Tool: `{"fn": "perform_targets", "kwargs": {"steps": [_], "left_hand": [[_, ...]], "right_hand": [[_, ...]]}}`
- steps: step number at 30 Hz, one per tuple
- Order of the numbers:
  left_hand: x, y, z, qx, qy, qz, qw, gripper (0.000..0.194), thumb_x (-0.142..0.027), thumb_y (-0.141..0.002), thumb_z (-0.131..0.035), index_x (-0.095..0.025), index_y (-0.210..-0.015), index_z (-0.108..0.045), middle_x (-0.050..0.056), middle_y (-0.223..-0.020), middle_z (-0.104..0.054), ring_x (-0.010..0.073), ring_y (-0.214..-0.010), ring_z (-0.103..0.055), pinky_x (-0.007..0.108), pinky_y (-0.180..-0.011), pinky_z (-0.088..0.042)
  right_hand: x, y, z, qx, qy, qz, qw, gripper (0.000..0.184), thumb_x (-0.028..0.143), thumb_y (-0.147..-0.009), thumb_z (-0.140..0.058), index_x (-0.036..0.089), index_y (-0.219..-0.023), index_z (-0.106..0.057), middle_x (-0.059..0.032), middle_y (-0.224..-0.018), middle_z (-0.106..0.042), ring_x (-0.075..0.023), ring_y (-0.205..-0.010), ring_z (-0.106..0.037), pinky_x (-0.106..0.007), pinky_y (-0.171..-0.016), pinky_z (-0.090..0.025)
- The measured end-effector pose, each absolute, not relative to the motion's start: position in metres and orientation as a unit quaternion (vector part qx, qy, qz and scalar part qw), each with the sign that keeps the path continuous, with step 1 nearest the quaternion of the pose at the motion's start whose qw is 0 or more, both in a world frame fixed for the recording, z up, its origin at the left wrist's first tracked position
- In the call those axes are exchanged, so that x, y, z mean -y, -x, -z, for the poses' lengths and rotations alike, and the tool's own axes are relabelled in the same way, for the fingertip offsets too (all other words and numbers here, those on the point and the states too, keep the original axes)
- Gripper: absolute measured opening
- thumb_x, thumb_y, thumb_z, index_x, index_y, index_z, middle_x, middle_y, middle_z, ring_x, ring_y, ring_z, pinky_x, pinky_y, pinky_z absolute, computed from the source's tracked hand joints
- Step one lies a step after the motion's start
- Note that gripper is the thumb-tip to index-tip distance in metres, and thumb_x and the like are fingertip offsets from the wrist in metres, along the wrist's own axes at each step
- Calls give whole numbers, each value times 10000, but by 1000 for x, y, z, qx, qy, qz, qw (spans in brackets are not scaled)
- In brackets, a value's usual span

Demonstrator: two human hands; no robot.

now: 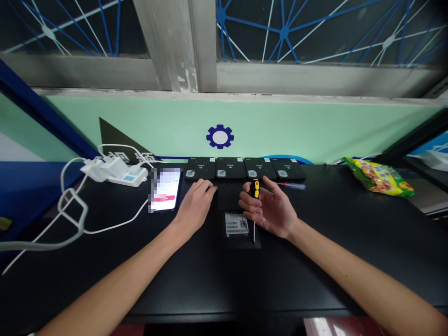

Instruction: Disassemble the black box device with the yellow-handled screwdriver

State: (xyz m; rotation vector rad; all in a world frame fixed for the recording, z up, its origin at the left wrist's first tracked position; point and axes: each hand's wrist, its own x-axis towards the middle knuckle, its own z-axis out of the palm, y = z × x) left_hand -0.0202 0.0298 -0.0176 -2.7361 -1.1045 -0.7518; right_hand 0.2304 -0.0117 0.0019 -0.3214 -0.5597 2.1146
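My right hand (pixel 275 212) is wrapped around a screwdriver (pixel 256 189) with a black and yellow handle. Its thin metal shaft points down, and the tip meets the lower right part of a flat black device (pixel 241 242). A white printed label (pixel 236 224) with a square code covers part of that device. Left of it, my left hand (pixel 198 200) rests palm down with its fingers bent together. Their tips reach a dark flat part behind the label; whether they pinch anything is hidden.
Several black boxes (pixel 230 168) stand in a row along the wall. A second screwdriver (pixel 293 185) lies behind my right hand. At left are a lit phone (pixel 166 189) and a white power strip (pixel 129 176) with cables; at right, a yellow-green snack bag (pixel 381 177).
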Motion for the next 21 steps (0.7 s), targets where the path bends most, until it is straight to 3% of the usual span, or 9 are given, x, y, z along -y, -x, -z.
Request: {"fn": "perform_targets", "kwargs": {"steps": [21], "left_hand": [[-26, 12, 19, 372, 882, 285, 50, 271, -108, -1116, -464, -132, -1231, -708, 127, -1100, -718, 284, -1005, -670, 491, -908, -607]], "right_hand": [[15, -225, -5, 281, 163, -837, 441, 383, 458, -1122, -488, 158, -988, -684, 19, -715, -396, -137, -594, -306, -210, -510, -385]]}}
